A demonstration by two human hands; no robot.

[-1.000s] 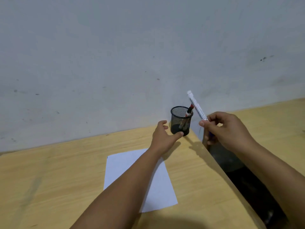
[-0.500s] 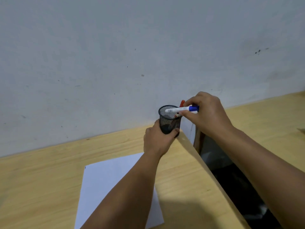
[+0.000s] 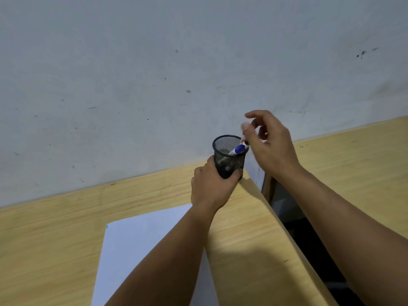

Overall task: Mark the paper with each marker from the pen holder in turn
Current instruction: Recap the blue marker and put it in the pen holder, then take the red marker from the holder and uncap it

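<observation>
A black mesh pen holder [image 3: 229,161] stands at the far right corner of the wooden table [image 3: 55,228], by the wall. My left hand [image 3: 209,188] is wrapped around its lower part. A blue-capped marker [image 3: 239,149] lies inside it, leaning on the right rim. A bit of a red marker [image 3: 243,141] shows at that rim, right under my thumb. My right hand [image 3: 271,146] hovers just above and to the right of the holder, fingers apart, with nothing in it. The white paper [image 3: 141,239] lies flat nearer to me, partly under my left forearm.
The table's right edge [image 3: 276,221] runs close beside the holder, with a dark gap [image 3: 309,239] beyond it. A second wooden table [image 3: 353,164] stands to the right of the gap. A grey wall [image 3: 154,85] closes off the back.
My right hand carried the blue marker to the holder, dropped it in and let go. My left hand closed around the holder. The view shifted, so the paper sits lower left.
</observation>
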